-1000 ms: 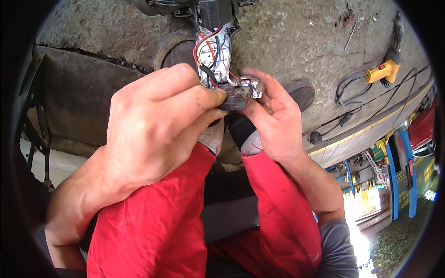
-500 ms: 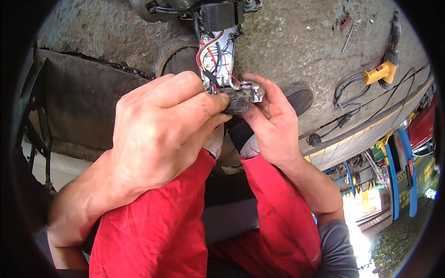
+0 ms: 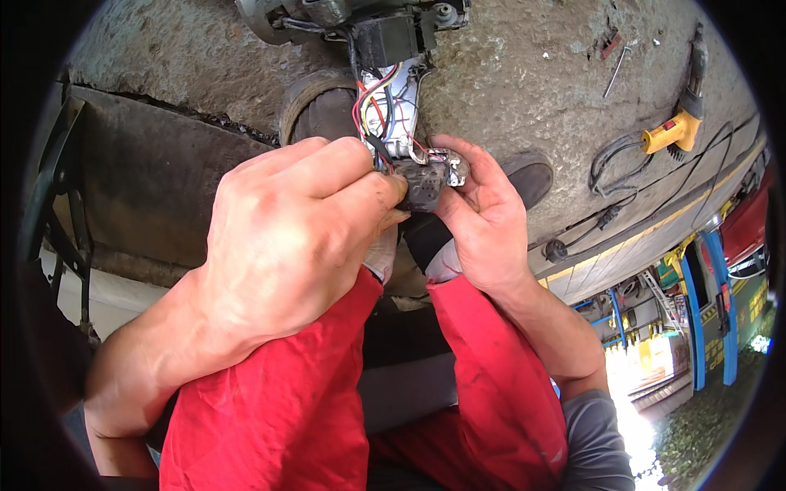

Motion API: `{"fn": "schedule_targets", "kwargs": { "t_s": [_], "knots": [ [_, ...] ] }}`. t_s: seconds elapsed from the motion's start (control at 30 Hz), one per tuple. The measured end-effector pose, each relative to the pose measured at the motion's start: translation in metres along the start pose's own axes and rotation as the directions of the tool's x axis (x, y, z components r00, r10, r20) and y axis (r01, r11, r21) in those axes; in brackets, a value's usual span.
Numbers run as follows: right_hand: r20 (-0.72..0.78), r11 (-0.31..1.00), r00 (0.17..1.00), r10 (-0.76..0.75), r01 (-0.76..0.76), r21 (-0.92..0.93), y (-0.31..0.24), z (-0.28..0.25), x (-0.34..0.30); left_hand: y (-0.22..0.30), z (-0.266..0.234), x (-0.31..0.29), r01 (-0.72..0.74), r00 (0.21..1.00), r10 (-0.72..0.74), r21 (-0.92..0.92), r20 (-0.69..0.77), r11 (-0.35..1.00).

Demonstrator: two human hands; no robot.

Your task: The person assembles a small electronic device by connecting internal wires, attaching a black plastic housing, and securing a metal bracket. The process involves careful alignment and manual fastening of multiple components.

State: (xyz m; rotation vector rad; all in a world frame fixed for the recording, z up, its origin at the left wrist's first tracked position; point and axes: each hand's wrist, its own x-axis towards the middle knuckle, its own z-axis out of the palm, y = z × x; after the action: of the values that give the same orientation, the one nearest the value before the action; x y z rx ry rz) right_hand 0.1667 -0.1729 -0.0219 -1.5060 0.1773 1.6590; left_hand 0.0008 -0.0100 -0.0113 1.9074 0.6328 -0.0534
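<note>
Between my feet, an opened machine (image 3: 383, 41) shows a pale, dirty inner casing (image 3: 401, 106) with red, yellow, blue and black wires (image 3: 366, 106) running down it. At its lower end sits a dark, grimy plastic block (image 3: 424, 190). My left hand (image 3: 282, 233) pinches the block's left side, thumb and bent fingers closed by the wire ends. From the other side my right hand (image 3: 490, 221) grips the block, its fingers curled behind a small pale end piece (image 3: 458, 170). My left fingers hide part of the wires and the block's left edge.
A yellow-and-black corded power tool (image 3: 675, 131) lies on the rough ground at right, its cable coiled beside it and a plug (image 3: 557, 250) below. A thin metal rod (image 3: 616, 72) lies farther off. A dark board (image 3: 164, 176) and black metal frame (image 3: 61, 176) stand at left.
The machine has shifted slightly down and to the right. The dark block has tilted, so more of its face shows between my hands. Both hands keep their grip.
</note>
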Motion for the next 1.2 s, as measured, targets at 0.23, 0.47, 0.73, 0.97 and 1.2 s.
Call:
{"fn": "schedule_targets", "kwargs": {
  "t_s": [0.23,0.47,0.73,0.97,1.2],
  "knots": [
    [0.001,0.999,0.999,0.032,-0.032,-0.038,-0.003,0.000,0.000,-0.001,-0.003,-0.001,-0.024,0.999,0.022,0.040,0.041,0.999],
    [0.122,0.998,0.990,-0.069,0.067,0.020,-0.007,0.004,-0.007,-0.002,-0.002,0.000,-0.023,0.999,0.022,0.047,0.030,0.999],
    [0.000,0.996,0.999,0.046,-0.046,0.075,-0.018,0.023,-0.007,0.001,-0.024,0.014,0.010,0.991,-0.002,-0.065,0.135,0.998],
    [0.046,0.998,0.998,-0.054,0.052,0.047,-0.015,0.032,-0.004,0.020,-0.044,0.055,-0.075,0.961,0.013,0.216,0.275,0.974],
    [-0.056,0.991,0.990,-0.128,0.126,-0.038,-0.009,0.028,-0.003,0.008,-0.032,0.095,-0.257,0.843,0.033,0.347,0.537,0.902]
  ]
}}
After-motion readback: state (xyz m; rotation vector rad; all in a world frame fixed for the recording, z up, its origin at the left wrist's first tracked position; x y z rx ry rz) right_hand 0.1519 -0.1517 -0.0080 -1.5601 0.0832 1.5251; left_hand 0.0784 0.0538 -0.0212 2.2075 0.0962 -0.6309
